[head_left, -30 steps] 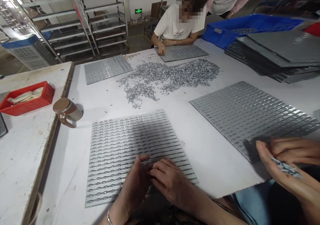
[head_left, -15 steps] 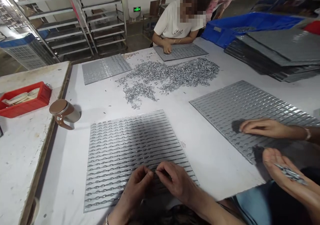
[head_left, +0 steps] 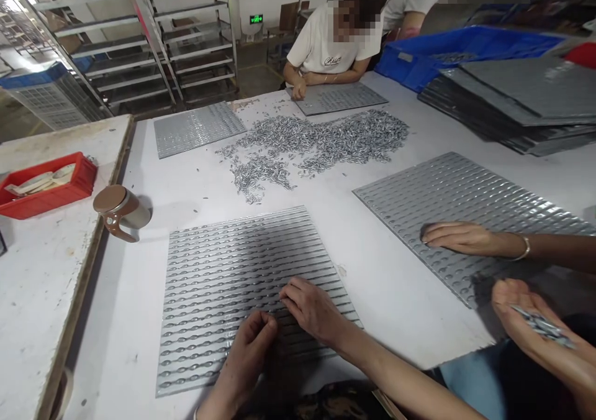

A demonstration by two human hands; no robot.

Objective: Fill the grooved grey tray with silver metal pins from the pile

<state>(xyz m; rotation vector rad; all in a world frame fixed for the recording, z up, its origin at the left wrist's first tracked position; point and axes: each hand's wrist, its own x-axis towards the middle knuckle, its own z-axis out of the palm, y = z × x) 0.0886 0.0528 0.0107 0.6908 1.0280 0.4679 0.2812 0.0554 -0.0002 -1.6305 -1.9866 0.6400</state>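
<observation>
A grey grooved board (head_left: 200, 302) lies in front of me, with small dark oval metal pieces (head_left: 184, 315) set in rows along its left part. My left hand (head_left: 251, 348) is curled over the board's near edge, thumb pressed to the fingers; what they hold is hidden. My right hand (head_left: 311, 311) reaches over the middle of the board with its fingertips pinched together at a groove. Anything between those fingertips is too small to make out. Beyond the board spreads a loose pile of the same kind of small metal pieces (head_left: 321, 137).
At right, a co-worker's hand (head_left: 459, 238) touches another grooved board (head_left: 447, 184); the other palm (head_left: 521, 308) holds metal pieces. Another person (head_left: 326, 47) works across the table. A brown-lidded mug (head_left: 125, 209), red bin (head_left: 74, 181), blue bin (head_left: 405, 66) and stacked boards (head_left: 516, 91) stand around.
My right hand has moved away from my left, forward onto the board's grooves. My left hand has shifted slightly left. The co-worker's hand at right slid left over its board.
</observation>
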